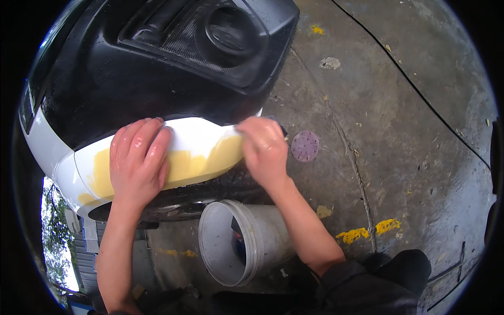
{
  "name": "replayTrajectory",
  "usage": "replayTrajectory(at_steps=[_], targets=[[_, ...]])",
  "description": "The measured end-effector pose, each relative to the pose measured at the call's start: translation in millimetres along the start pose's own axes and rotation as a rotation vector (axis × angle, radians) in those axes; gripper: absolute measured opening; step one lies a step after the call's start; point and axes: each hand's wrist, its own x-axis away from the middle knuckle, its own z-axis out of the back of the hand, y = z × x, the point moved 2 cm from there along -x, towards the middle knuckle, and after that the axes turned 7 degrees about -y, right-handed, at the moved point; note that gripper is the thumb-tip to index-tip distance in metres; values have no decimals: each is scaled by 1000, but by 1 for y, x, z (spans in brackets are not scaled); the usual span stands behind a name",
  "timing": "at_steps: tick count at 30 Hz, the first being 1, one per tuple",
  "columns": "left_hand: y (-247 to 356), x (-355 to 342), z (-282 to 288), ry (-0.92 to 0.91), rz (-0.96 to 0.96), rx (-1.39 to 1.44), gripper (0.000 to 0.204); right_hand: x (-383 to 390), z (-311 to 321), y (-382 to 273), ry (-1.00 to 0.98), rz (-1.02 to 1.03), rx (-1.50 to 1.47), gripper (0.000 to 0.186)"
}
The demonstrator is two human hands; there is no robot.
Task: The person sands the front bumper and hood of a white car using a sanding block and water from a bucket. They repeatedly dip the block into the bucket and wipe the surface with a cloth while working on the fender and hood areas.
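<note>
1. Head view, the only one. White panel [194,134] with a yellow patch [184,168] sits directly under the left hand [137,163] and left of the right hand [264,152].
2. Key relation: panel's long axis runs left to right, curving, right end a bit higher in view. Left hand lies across that axis, fingers pointing to the panel's upper edge. Right hand is at the panel's right end. Left is nearer the main yellow area; right sits just beside its right tip.
3. Left fingers: laid along the panel, slightly spread, nothing pinched that I can see. Skin looks wet.
4. Right fingers: bent, blurred. A dark piece [282,127] shows just beside them; can't tell if it's gripped or behind.
5. Surface: yellow is matte, edges irregular against glossy white. Black body section [94,79] with a round lamp [228,31] adjoins above.
6. Room: stained concrete floor [336,184] with yellow paint marks [352,234]. Purple perforated disc [305,146] on it, near the right hand. Pale bucket [270,231] below the panel, between the forearms, dark item [239,241] inside. Black cable [409,76] runs upper right. Foliage [55,236] far left.
</note>
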Motion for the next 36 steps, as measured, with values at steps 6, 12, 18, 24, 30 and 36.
replayTrajectory(at_steps=[6,12,18,24,30,36], targets=[[0,-1,-2,1,-18,9,52,-1,-1,9,-11,72,-47,27],[0,-6,-3,-18,-27,-6,54,-5,-1,35,25,-50,37,26],[1,-4,-2,-42,-14,0,53,1,-2,37,45,-115,116,28],[0,-3,-3,-11,-16,-26,54,22,-20,7,125,-58,0,39],[-1,1,-7,22,-30,-40,53,34,-36,-38,72,-42,-72,44],[0,1,-4,18,-8,-37,50,44,-39,-13,120,-195,-95,43]])
